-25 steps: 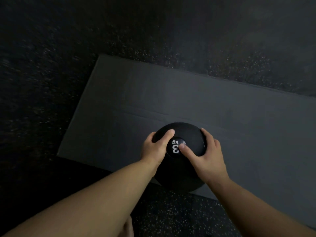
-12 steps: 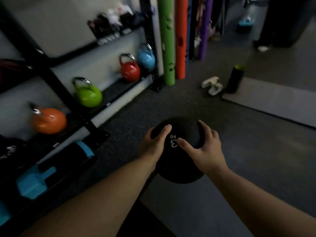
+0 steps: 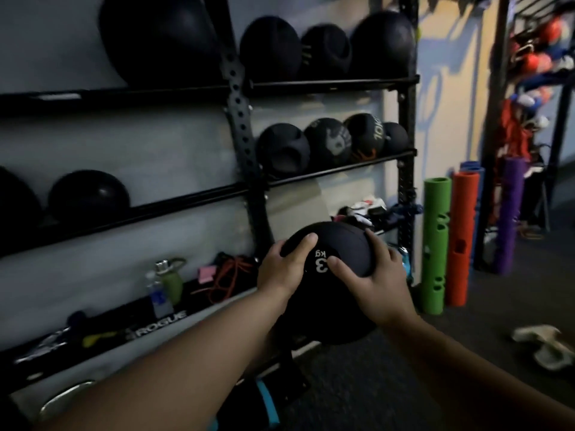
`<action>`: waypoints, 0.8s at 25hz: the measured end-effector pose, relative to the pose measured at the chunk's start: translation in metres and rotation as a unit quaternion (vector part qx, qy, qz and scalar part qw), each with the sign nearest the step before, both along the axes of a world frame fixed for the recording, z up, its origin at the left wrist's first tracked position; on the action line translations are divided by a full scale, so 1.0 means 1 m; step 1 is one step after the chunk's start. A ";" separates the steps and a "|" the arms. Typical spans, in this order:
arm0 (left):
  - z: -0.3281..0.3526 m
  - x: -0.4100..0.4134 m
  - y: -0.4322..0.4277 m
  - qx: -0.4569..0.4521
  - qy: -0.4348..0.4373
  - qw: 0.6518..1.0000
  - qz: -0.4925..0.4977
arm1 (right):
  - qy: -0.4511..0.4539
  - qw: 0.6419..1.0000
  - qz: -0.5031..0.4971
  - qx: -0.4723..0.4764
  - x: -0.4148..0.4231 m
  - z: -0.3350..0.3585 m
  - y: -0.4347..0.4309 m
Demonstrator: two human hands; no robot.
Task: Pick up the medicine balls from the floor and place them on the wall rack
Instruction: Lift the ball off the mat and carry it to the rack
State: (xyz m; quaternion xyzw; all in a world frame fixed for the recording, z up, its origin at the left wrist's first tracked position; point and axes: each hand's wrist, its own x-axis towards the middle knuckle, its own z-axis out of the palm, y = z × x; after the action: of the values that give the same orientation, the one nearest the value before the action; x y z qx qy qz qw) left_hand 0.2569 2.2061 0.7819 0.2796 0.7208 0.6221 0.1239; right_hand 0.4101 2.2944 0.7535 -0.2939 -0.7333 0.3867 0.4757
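Observation:
I hold a black medicine ball point(image 3: 334, 309) marked "3 kg" in the air in front of me. My left hand point(image 3: 281, 269) grips its upper left side and my right hand point(image 3: 375, 281) its upper right side. Ahead stands the black wall rack point(image 3: 239, 119) with several black medicine balls on its shelves: big ones on the top shelf point(image 3: 329, 49), smaller ones on the middle right shelf point(image 3: 329, 146), and two on the middle left shelf point(image 3: 88, 197). The ball I hold is level with the lower shelf, a little in front of the rack.
The lower shelf point(image 3: 155, 321) carries bottles point(image 3: 165, 283), a red cord and small items. Green point(image 3: 435, 244), orange point(image 3: 462, 237) and purple point(image 3: 510, 213) foam tubes stand upright right of the rack. White cloth pieces point(image 3: 547, 345) lie on the dark floor at right.
The ball was lifted off the grey floor mat, and my view swung up from the floor past the kettlebell shelf to the rack's ball shelves. Both hands kept their grip.

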 end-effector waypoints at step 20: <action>0.175 -0.255 -0.036 0.124 0.111 0.956 0.243 | 0.090 0.963 0.238 0.085 -0.332 0.174 0.030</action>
State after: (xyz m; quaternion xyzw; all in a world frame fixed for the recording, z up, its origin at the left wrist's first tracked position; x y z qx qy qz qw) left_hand 0.0016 2.1699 0.9571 0.1766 0.6932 0.6831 -0.1471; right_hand 0.0778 2.3240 0.9276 -0.0328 -0.7665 0.4498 0.4572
